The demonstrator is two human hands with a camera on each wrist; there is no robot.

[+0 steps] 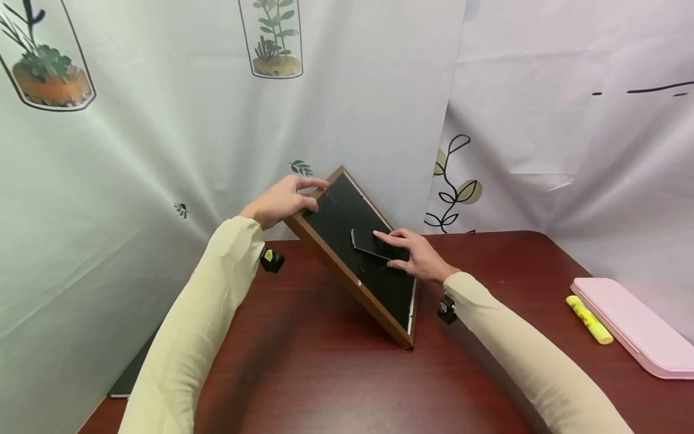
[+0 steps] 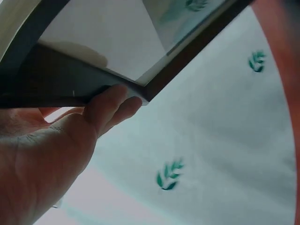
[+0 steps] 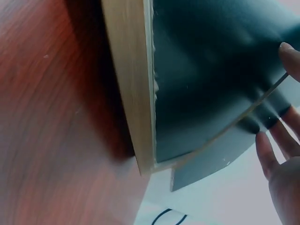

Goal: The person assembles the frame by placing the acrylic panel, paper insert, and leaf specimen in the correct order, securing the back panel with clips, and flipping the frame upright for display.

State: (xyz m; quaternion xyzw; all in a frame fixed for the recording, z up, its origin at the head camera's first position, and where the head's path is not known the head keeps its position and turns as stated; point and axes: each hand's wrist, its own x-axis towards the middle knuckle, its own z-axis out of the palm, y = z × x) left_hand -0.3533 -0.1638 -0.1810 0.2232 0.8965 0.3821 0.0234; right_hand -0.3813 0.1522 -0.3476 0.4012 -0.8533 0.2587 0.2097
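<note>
A wooden picture frame (image 1: 336, 217) with a black backing stands tilted on one lower corner, its back toward me. My left hand (image 1: 282, 202) grips its upper left edge, thumb on the back and fingers over the wood. In the left wrist view, fingers of that hand (image 2: 70, 140) lie along the frame's dark front border (image 2: 187, 52), beside the reflecting glass. My right hand (image 1: 425, 259) holds the black easel stand (image 1: 363, 240) on the backing between thumb and fingers. The right wrist view has this stand (image 3: 206, 164) angled out from the backing.
The dark red table (image 1: 303, 374) lies beneath. At right are a pink case (image 1: 634, 325) and a yellow highlighter (image 1: 590, 319) beside it. A dark flat item (image 1: 132, 374) is partly hidden behind my left sleeve. A white printed curtain (image 1: 379, 90) hangs close behind the frame.
</note>
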